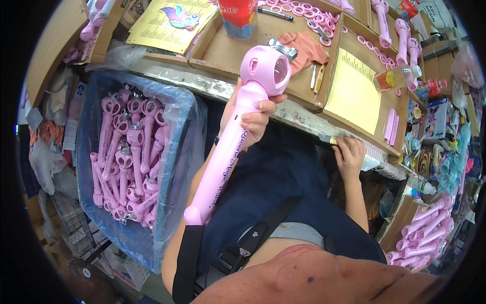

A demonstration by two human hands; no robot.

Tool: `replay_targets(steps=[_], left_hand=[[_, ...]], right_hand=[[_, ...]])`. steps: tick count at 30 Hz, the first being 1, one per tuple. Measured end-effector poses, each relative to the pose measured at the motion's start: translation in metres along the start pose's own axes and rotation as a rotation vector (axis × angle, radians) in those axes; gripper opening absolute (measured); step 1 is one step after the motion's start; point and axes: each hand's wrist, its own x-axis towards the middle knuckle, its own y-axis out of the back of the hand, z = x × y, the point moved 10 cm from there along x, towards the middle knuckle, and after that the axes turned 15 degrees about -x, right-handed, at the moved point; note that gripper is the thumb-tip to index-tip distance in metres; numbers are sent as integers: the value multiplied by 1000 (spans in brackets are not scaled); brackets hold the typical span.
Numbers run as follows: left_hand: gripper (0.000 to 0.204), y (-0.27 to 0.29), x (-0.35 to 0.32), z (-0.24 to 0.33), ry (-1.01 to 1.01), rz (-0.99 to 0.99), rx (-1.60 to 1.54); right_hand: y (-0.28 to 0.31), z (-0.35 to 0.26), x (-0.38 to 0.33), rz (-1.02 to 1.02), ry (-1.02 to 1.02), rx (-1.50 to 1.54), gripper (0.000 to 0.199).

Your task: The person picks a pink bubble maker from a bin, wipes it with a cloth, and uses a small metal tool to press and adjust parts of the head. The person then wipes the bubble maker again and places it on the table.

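Observation:
My left hand (251,117) is closed round the neck of a pink toy wand (229,154), held up at a slant. The wand's round head has a clear window and a small slot, with a silver crown-like piece on top. Dark lettering runs down its handle. At the table's front edge, my right hand (350,153) has its fingers curled against a small yellow and dark thing (331,140), which I cannot make out. To my left, a blue plastic-lined crate (177,96) holds many similar pink wands (135,137) with silver tops.
Cardboard trays on the table hold pink rings (319,20), an orange cloth (302,48), yellow printed sheets (357,91) and a red and blue cup (238,17). A bottle of yellow liquid (395,78) lies at right. More pink handles (422,230) fill a box at lower right.

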Motion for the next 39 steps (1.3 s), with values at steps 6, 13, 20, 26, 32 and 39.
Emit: replay_targets(steps=[6, 13, 20, 26, 32, 39], left_hand=[[86, 8, 2, -17, -24, -30, -216], [84, 12, 1, -22, -53, -17, -289], [84, 14, 1, -22, -88, 109, -70], [59, -9, 10, 15, -325, 248, 548], [52, -4, 8, 10, -372, 269, 589], [58, 10, 1, 14, -415, 262, 634]], right_hand=[[3, 5, 3, 71, 96, 217, 24], [-24, 8, 11, 124, -397, 1009, 16], [-10, -30, 48, 161, -256, 962, 17], [-13, -42, 75, 194, -352, 1161, 17], [28, -65, 111, 225, -172, 954, 15], [50, -98, 136, 205, -93, 829, 12]])
